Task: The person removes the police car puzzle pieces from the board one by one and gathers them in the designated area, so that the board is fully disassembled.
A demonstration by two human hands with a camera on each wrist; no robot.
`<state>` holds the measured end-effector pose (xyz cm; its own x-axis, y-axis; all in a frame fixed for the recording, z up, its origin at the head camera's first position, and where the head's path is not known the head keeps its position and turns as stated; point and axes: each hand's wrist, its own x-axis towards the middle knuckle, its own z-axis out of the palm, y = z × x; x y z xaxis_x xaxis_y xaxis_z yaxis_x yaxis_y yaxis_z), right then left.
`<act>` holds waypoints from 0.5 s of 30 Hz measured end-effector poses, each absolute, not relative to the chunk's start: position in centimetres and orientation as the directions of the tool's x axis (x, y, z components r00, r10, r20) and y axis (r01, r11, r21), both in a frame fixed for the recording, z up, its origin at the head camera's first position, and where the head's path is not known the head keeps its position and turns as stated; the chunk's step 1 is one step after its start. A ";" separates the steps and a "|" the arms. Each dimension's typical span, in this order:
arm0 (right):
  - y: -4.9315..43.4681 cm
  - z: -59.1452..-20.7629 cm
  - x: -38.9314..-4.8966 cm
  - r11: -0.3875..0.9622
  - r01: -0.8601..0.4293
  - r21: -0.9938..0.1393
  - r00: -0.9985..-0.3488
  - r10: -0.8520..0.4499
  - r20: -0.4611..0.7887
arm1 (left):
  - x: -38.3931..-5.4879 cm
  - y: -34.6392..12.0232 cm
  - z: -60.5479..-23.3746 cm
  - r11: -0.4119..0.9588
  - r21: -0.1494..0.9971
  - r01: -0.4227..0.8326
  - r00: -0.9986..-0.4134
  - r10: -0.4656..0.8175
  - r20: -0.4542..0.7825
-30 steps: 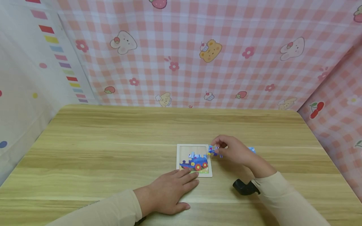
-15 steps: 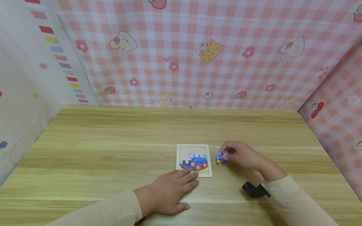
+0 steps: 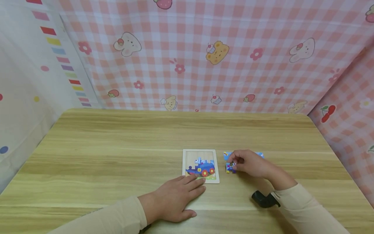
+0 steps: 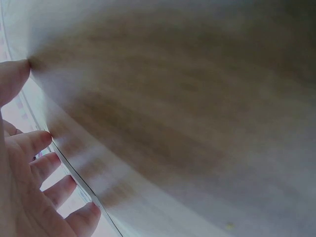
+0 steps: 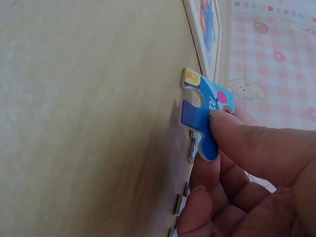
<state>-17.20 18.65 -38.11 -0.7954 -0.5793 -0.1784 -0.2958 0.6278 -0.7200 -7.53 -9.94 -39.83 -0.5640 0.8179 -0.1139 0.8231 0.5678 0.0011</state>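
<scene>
A jigsaw tray (image 3: 217, 175) with a pale rim lies on the table, its lower part filled with pieces that form a blue train with red wheels; bare wood shows in its upper part. My left hand (image 3: 178, 198) lies flat with straight fingers over the tray's lower left edge. To the tray's right, my right hand (image 3: 251, 164) pinches a blue puzzle piece (image 5: 200, 106) between thumb and fingers. The piece has a yellow corner and a pink spot, and is tilted just off the table in the right wrist view.
Light blue loose puzzle pieces (image 3: 259, 155) lie beyond my right hand, partly hidden by it. A black wrist strap mount (image 3: 265, 199) hangs under the right sleeve. The wooden table (image 3: 117, 139) meets a pink checked cloth (image 3: 187, 81) at its back edge.
My right hand has moved right and slightly nearer with the puzzle piece, away from the tray's edge. Blue loose pieces behind it have come into view. The left hand stays put.
</scene>
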 end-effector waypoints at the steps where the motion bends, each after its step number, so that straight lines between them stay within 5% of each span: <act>1: 18.7 -38.1 -17.2 0.630 -0.296 -0.718 -0.796 -0.578 -0.179 | -7.5 -9.9 -39.8 0.568 0.002 0.823 -0.564 0.818 -0.114; 15: 18.3 -38.3 -16.7 0.685 -0.273 -0.676 -0.828 -0.525 -0.197 | -7.5 -9.9 -39.7 0.569 -0.002 0.822 -0.565 0.816 -0.119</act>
